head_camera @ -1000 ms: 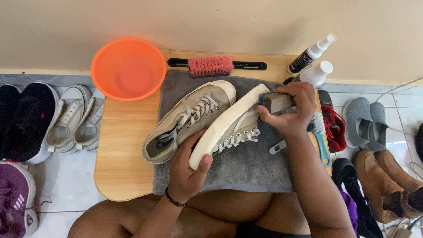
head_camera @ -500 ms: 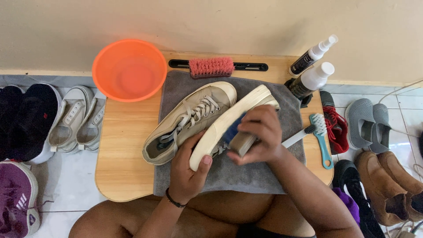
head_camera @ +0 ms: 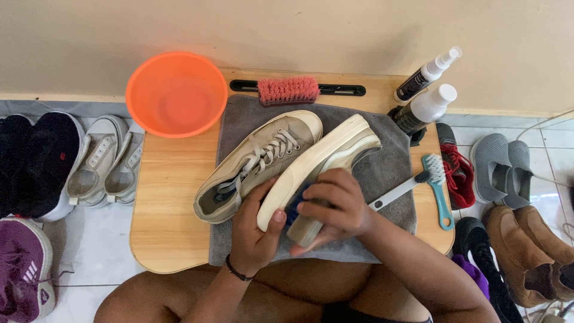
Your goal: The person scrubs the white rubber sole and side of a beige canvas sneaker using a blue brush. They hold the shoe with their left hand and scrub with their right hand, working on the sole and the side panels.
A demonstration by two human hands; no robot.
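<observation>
On the grey towel [head_camera: 388,173], left hand [head_camera: 254,236] gripping tilted sneaker [head_camera: 320,161], right hand [head_camera: 335,209] holding brush [head_camera: 305,230]

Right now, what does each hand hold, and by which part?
Left hand grips the tilted beige sneaker by its heel end. Right hand holds a brush by its block, against the sole.

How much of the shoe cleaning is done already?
Set out already: orange bowl, spray bottles, grey towel. In hand: the left hand holds a beige sneaker on its side while the right hand presses a brush to its sole. The other sneaker lies untouched.
</observation>
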